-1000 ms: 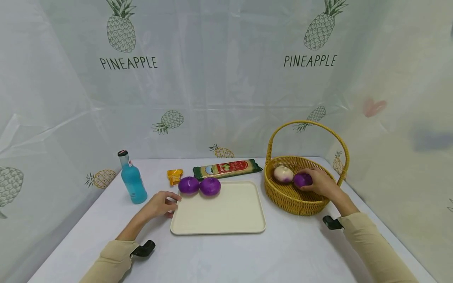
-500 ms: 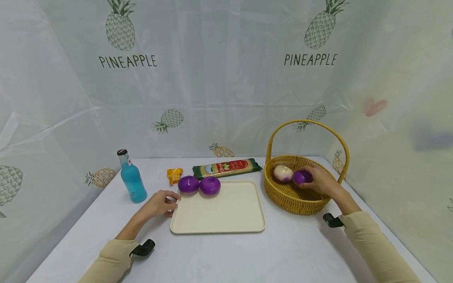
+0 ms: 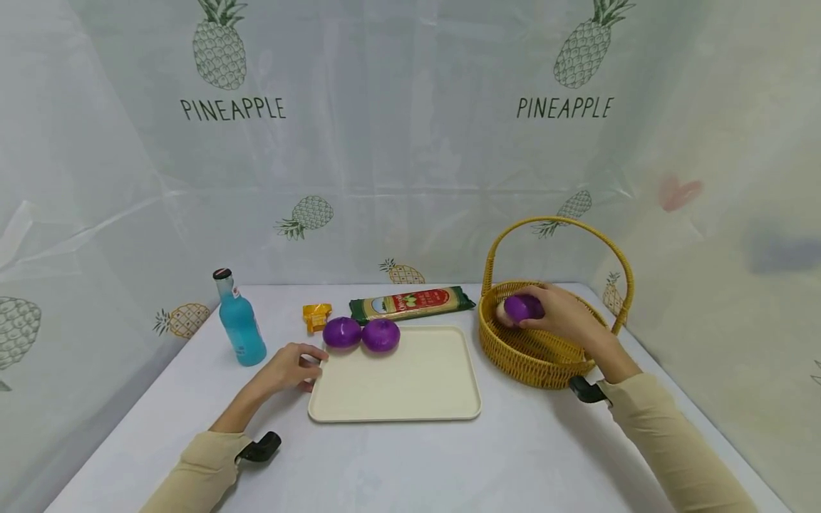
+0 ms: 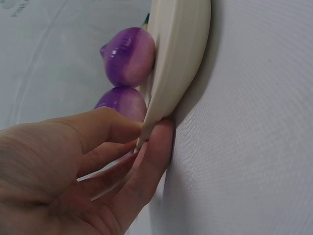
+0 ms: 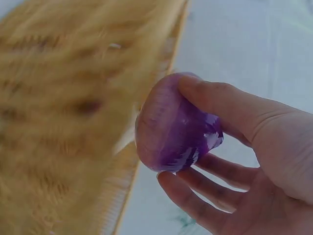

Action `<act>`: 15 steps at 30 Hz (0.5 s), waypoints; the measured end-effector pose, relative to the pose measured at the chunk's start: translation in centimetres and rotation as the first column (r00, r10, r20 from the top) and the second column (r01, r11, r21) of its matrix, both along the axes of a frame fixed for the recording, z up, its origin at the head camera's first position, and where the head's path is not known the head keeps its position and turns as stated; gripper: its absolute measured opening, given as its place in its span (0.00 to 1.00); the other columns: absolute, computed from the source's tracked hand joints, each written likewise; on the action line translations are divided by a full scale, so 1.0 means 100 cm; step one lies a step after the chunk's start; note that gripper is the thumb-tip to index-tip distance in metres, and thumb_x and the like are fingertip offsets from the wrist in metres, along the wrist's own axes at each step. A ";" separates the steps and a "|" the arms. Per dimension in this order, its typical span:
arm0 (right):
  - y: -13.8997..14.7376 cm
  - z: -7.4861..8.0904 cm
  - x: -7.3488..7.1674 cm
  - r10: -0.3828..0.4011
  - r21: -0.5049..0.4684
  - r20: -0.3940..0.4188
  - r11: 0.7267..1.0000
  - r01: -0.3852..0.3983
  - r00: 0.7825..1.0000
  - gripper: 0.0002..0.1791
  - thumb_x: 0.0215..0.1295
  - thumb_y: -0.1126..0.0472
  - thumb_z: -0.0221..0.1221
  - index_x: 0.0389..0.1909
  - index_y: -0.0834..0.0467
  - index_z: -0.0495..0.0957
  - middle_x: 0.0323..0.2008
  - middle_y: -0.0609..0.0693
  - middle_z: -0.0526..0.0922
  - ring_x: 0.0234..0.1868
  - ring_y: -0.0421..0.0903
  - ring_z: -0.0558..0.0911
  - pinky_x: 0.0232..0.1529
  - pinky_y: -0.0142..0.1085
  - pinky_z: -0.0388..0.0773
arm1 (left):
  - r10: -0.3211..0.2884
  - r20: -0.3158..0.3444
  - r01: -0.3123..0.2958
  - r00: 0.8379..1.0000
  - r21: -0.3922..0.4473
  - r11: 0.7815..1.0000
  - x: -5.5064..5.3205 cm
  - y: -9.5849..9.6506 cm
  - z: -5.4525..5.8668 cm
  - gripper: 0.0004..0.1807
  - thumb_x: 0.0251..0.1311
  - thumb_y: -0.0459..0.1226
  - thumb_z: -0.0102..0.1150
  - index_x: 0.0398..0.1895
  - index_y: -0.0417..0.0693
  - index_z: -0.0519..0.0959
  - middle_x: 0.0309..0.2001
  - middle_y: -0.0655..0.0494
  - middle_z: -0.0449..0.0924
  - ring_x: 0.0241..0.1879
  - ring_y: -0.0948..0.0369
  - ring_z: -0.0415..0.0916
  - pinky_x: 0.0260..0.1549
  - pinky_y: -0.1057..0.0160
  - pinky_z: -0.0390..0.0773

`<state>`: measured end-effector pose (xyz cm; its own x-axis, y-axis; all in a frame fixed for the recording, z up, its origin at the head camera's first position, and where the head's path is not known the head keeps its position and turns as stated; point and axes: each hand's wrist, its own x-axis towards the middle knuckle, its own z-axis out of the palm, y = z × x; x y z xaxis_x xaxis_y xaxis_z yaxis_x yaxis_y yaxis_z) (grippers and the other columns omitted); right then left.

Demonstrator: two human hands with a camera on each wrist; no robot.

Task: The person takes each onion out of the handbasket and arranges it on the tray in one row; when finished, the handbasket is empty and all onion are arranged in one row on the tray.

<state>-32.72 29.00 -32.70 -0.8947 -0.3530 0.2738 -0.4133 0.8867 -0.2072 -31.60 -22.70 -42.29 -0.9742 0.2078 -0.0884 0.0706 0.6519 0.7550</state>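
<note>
My right hand point(image 3: 564, 313) grips a purple onion point(image 3: 523, 308) between thumb and fingers, over the wicker basket point(image 3: 539, 374). Behind it, a paler onion point(image 3: 504, 317) in the basket is mostly hidden. The right wrist view shows the held onion point(image 5: 176, 125) with its purple, pointed end toward the palm. At the left edge of the cream tray point(image 3: 410, 385), my left hand point(image 3: 291, 369) pinches the rim, thumb on top and a finger underneath in the left wrist view. Two purple onions point(image 3: 342, 333) point(image 3: 381, 335) sit side by side at the tray's back left corner.
A blue bottle point(image 3: 241, 328) stands at the left. Behind the tray lie an orange packet point(image 3: 316, 317) and a long green and gold package point(image 3: 413, 304). The basket's tall arched handle point(image 3: 556, 219) rises above the right hand. A printed curtain point(image 3: 410, 157) hangs behind the table.
My right hand has lifted the purple onion and carried it left, so it now covers most of the pale onion. The left hand and the tray stay in place.
</note>
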 end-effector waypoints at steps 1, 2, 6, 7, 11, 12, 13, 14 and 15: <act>-0.005 0.002 0.000 0.008 -0.006 0.006 1.000 -0.008 1.000 0.34 0.56 0.53 0.70 0.64 0.55 0.72 0.59 0.67 0.74 0.56 0.63 0.77 0.54 0.59 0.77 | 0.002 0.001 -0.002 1.000 0.002 1.000 0.000 0.000 0.000 0.17 0.57 0.29 0.62 0.51 0.38 0.80 0.39 0.45 0.83 0.28 0.60 0.78 0.27 0.62 0.86; -0.011 0.005 0.000 0.018 -0.015 0.015 1.000 -0.018 1.000 0.34 0.57 0.52 0.69 0.65 0.54 0.72 0.59 0.66 0.74 0.56 0.62 0.77 0.54 0.59 0.77 | -0.002 -0.004 0.002 1.000 -0.002 1.000 0.001 0.000 0.001 0.17 0.57 0.29 0.62 0.51 0.37 0.80 0.40 0.45 0.83 0.28 0.60 0.78 0.27 0.62 0.86; -0.036 0.013 0.000 0.038 -0.025 0.022 0.999 -0.037 0.999 0.34 0.57 0.51 0.69 0.65 0.53 0.72 0.60 0.64 0.73 0.55 0.60 0.77 0.55 0.58 0.78 | -0.004 -0.010 0.004 1.000 0.002 1.000 0.000 0.000 0.000 0.17 0.57 0.28 0.61 0.51 0.37 0.80 0.40 0.45 0.83 0.28 0.60 0.78 0.27 0.61 0.86; -0.043 0.015 -0.001 0.045 -0.024 0.017 0.999 -0.045 0.999 0.34 0.57 0.51 0.69 0.65 0.53 0.72 0.59 0.63 0.74 0.55 0.60 0.78 0.54 0.57 0.79 | -0.007 -0.012 0.007 1.000 0.003 1.000 0.000 0.000 0.000 0.17 0.57 0.28 0.61 0.51 0.37 0.80 0.40 0.45 0.83 0.28 0.60 0.78 0.27 0.61 0.86; -0.069 0.018 -0.004 0.093 -0.011 -0.009 0.996 -0.093 0.996 0.32 0.56 0.52 0.70 0.63 0.52 0.74 0.57 0.61 0.75 0.53 0.57 0.78 0.51 0.54 0.81 | -0.014 -0.021 0.014 1.000 0.008 1.000 0.001 0.000 0.000 0.17 0.56 0.28 0.61 0.51 0.36 0.80 0.42 0.44 0.83 0.28 0.60 0.79 0.27 0.61 0.86; -0.076 0.018 -0.005 0.105 -0.010 -0.010 0.994 -0.105 0.994 0.32 0.56 0.52 0.70 0.63 0.52 0.74 0.57 0.61 0.76 0.53 0.57 0.79 0.51 0.53 0.82 | -0.016 -0.022 0.016 1.000 0.006 1.000 0.001 0.000 0.000 0.17 0.56 0.27 0.61 0.51 0.36 0.80 0.42 0.43 0.83 0.28 0.60 0.79 0.27 0.61 0.86; -0.082 0.017 -0.006 0.119 -0.009 -0.008 0.993 -0.119 0.993 0.32 0.56 0.52 0.70 0.63 0.52 0.74 0.57 0.60 0.76 0.53 0.57 0.79 0.51 0.53 0.82 | -0.015 -0.022 0.015 1.000 0.008 1.000 0.001 0.000 0.000 0.17 0.56 0.27 0.61 0.51 0.36 0.80 0.42 0.43 0.83 0.28 0.60 0.79 0.27 0.61 0.86; -0.089 0.017 -0.007 0.133 -0.017 -0.002 0.991 -0.133 0.991 0.32 0.56 0.53 0.70 0.63 0.52 0.74 0.57 0.60 0.76 0.53 0.57 0.78 0.52 0.53 0.82 | -0.016 -0.024 0.016 1.000 0.008 1.000 0.001 0.000 0.000 0.17 0.56 0.27 0.61 0.51 0.36 0.80 0.43 0.43 0.83 0.29 0.60 0.79 0.27 0.61 0.86; -0.095 0.016 -0.008 0.149 -0.018 -0.001 0.989 -0.149 0.989 0.32 0.56 0.53 0.70 0.62 0.52 0.74 0.57 0.60 0.76 0.53 0.57 0.79 0.52 0.52 0.82 | -0.015 -0.025 0.015 1.000 0.008 1.000 0.001 0.000 -0.001 0.17 0.56 0.27 0.61 0.51 0.36 0.80 0.43 0.43 0.83 0.29 0.60 0.79 0.27 0.61 0.86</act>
